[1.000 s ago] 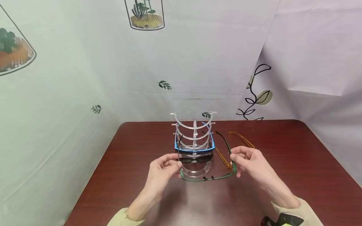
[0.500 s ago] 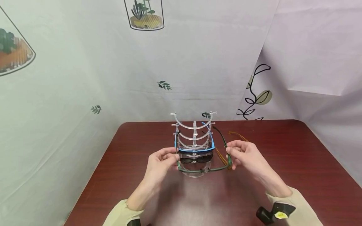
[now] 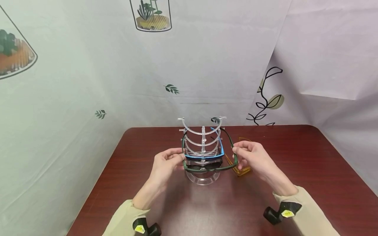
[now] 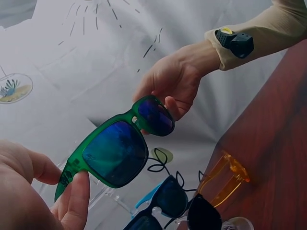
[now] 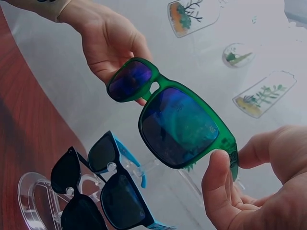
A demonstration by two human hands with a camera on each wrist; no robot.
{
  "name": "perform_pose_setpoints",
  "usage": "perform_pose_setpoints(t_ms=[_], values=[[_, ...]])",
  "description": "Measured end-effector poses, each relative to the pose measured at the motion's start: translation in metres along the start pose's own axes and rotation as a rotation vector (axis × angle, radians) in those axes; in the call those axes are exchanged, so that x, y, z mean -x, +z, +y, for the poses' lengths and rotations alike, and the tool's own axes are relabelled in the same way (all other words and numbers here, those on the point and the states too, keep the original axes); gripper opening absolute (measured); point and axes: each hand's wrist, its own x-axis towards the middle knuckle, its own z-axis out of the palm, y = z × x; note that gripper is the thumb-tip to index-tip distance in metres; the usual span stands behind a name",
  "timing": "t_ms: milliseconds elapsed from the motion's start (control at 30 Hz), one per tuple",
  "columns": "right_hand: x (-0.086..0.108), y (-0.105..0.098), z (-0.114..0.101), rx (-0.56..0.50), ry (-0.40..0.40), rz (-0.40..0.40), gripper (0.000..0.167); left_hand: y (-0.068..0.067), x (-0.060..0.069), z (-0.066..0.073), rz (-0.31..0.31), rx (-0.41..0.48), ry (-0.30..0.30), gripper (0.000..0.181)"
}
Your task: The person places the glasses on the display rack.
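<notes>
Green-framed sunglasses (image 5: 182, 122) with blue-green mirrored lenses are held level between both hands, temples unfolded and pointing away from the person. My left hand (image 3: 166, 167) pinches the left temple near its hinge, and my right hand (image 3: 254, 157) pinches the right one the same way. Just behind the frame stands a clear display stand (image 3: 203, 132) with several curved arms. It carries blue-templed sunglasses (image 5: 122, 199) and, lower down, black sunglasses (image 5: 72, 187). In the head view the green frame overlaps the stand's lower part.
Orange glasses (image 4: 229, 175) lie on the dark red table (image 3: 141, 144), to the right of the stand and partly behind the right hand in the head view. A printed white cloth (image 3: 221, 65) hangs behind the table.
Both hands have carried the green sunglasses forward and slightly left, up to the stand. More of the orange glasses' front shows now. The stand and its sunglasses have stayed put.
</notes>
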Motion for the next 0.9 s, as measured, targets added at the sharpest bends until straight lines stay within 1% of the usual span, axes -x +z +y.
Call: perform_pose_setpoints(t_ms=[267,367,633,800,900], values=[[-0.010,0.002,0.000,-0.014,-0.024,0.009,0.030,-0.002,-0.013,0.004,-0.005,0.000,0.012,0.026],[-0.014,0.003,0.000,-0.015,-0.025,0.012,0.030,-0.003,-0.016,0.004,-0.010,0.003,0.013,0.028],[-0.024,0.003,-0.002,-0.001,-0.012,0.011,0.033,-0.005,-0.026,0.007,0.011,-0.007,0.016,0.029],[-0.031,0.003,-0.003,-0.025,-0.004,0.018,0.032,-0.006,-0.031,0.008,0.010,-0.006,0.013,0.032],[-0.034,0.004,-0.004,-0.038,-0.018,0.021,0.031,-0.006,-0.035,0.008,0.011,0.003,0.017,0.033]])
